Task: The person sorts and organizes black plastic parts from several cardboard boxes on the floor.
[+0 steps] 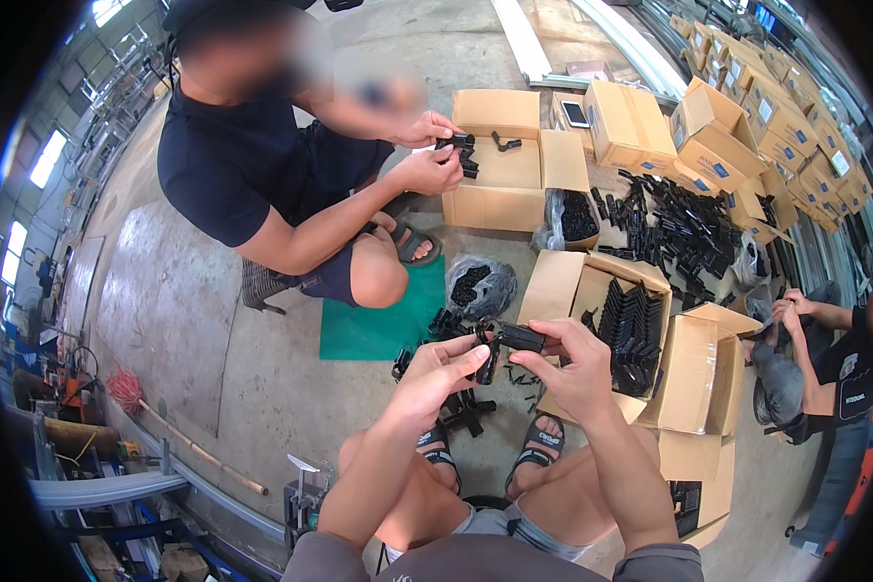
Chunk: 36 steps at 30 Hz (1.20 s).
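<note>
A black jointed plastic part (pixel 520 337) is held between my two hands above my feet. My left hand (pixel 440 376) grips its upright piece, fingers closed round it. My right hand (pixel 574 361) pinches the other end between thumb and fingers. More black parts (pixel 468 412) lie on the floor below my left hand. Beyond them sits a clear plastic bag (pixel 481 285) of small black pieces. Right of my right hand, an open cardboard box (pixel 553 281) holds rows of black parts.
A person (pixel 233 165) at the far left handles a black part over an open box (pixel 495 107). Another person (pixel 834 359) sits at the right. Black parts (pixel 674 228) are heaped on the floor; stacked cartons (pixel 766 107) stand behind. A green mat (pixel 369 325) lies ahead.
</note>
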{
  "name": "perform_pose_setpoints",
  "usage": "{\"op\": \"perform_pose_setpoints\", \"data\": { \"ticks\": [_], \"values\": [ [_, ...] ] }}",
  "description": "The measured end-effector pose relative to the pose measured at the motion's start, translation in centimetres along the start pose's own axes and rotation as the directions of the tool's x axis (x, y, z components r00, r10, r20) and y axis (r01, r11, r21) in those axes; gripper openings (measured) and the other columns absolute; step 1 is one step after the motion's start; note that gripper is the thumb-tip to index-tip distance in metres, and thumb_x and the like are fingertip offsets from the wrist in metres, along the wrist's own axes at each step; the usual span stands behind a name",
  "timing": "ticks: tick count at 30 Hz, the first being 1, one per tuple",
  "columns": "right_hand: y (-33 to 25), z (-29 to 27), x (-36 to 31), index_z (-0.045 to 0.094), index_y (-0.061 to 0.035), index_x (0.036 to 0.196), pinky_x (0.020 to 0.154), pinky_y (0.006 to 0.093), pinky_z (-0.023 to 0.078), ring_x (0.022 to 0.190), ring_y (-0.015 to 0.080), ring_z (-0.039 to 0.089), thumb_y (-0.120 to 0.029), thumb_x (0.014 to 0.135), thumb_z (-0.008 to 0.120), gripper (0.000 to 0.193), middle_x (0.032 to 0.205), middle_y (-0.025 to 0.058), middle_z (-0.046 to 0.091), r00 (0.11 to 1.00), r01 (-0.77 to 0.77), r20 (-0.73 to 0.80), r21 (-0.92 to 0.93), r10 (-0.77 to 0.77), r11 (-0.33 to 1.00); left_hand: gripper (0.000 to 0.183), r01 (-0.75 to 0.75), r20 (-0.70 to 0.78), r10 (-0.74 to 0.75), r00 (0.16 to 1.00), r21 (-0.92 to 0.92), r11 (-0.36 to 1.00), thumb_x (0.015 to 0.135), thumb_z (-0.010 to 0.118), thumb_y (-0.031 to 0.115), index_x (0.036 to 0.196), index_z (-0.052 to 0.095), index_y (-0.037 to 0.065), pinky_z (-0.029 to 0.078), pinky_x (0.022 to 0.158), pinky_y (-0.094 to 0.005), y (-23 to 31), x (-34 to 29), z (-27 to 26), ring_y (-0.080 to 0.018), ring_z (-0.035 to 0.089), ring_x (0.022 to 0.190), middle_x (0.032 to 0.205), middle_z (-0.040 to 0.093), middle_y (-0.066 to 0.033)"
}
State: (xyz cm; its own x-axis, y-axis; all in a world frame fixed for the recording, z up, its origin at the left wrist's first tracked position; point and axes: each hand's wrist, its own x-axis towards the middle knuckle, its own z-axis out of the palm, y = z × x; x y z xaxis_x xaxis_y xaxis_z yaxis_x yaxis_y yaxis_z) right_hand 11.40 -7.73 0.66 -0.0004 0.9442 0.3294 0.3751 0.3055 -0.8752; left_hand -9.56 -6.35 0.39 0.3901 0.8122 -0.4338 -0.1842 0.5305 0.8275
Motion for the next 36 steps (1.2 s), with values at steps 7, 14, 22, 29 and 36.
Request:
{"op": "perform_pose_setpoints", "data": {
  "ticks": [7, 14, 22, 29, 36],
  "values": [
    [-0.4, 0.4, -0.6, 0.069, 0.0016, 0.102, 0.064, 0.0264, 0.057, 0.077, 0.0167, 0.07, -0.006, 0.078, 0.082, 0.028, 0.091, 0.0115, 0.069, 0.98, 0.107, -0.168, -0.012, -0.108, 0.994, 0.045, -0.08, -0.032, 0.075, 0.997, -0.213, 0.974, 0.096, 0.065, 0.024, 0.13, 0.055, -0.004, 0.054, 0.089, -0.0292, 0.1, -0.2, 1.3, -0.0152, 0.066, 0.099, 0.112, 0.068, -0.0109],
    [-0.8, 0.6, -0.5, 0.067, 0.0031, 0.104, 0.075, 0.0266, 0.057, 0.086, 0.0143, 0.068, -0.004, 0.082, 0.078, 0.026, 0.097, 0.0099, 0.07, 0.942, -0.308, 0.005, 0.409, 0.336, 0.859, 0.041, -0.158, -0.156, 0.148, 0.977, -0.06, 0.986, 0.094, 0.067, 0.016, 0.129, 0.057, -0.004, 0.054, 0.087, -0.0277, -0.5, 0.4, 1.1, -0.0148, 0.067, 0.096, 0.111, 0.069, -0.0118],
    [-1.0, 0.9, -0.3, 0.061, 0.0056, 0.115, 0.083, 0.0278, 0.055, 0.093, 0.015, 0.067, -0.006, 0.086, 0.075, 0.034, 0.103, 0.0121, 0.069, 0.875, -0.467, 0.196, 0.582, 0.442, 0.666, 0.048, -0.362, -0.151, 0.362, 0.92, 0.031, 0.932, 0.09, 0.072, 0.011, 0.132, 0.054, -0.003, 0.05, 0.089, -0.026, 1.2, 0.4, 1.1, -0.0134, 0.062, 0.103, 0.112, 0.068, -0.0113],
    [-1.0, 2.8, -1.1, 0.06, 0.0056, 0.12, 0.088, 0.0289, 0.054, 0.098, 0.0149, 0.065, -0.008, 0.089, 0.072, 0.036, 0.11, 0.0118, 0.067, 0.832, -0.425, 0.111, 0.759, 0.544, 0.494, 0.043, -0.274, -0.114, 0.256, 0.96, -0.182, 0.945, 0.093, 0.069, 0.02, 0.128, 0.054, 0.001, 0.047, 0.099, -0.0332, -2.0, 1.5, 3.3, -0.0152, 0.06, 0.11, 0.119, 0.064, -0.0075],
    [0.2, 3.2, -1.7, 0.059, 0.0037, 0.121, 0.089, 0.0291, 0.055, 0.101, 0.015, 0.064, -0.005, 0.089, 0.071, 0.035, 0.114, 0.0113, 0.066, 0.877, -0.384, 0.043, 0.66, 0.478, 0.646, 0.029, -0.228, -0.111, 0.203, 0.973, -0.296, 0.928, 0.09, 0.073, 0.018, 0.113, 0.067, 0.001, 0.051, 0.09, -0.03, -0.9, 1.4, 4.7, -0.0127, 0.064, 0.098, 0.108, 0.069, -0.0062]
  ]
}}
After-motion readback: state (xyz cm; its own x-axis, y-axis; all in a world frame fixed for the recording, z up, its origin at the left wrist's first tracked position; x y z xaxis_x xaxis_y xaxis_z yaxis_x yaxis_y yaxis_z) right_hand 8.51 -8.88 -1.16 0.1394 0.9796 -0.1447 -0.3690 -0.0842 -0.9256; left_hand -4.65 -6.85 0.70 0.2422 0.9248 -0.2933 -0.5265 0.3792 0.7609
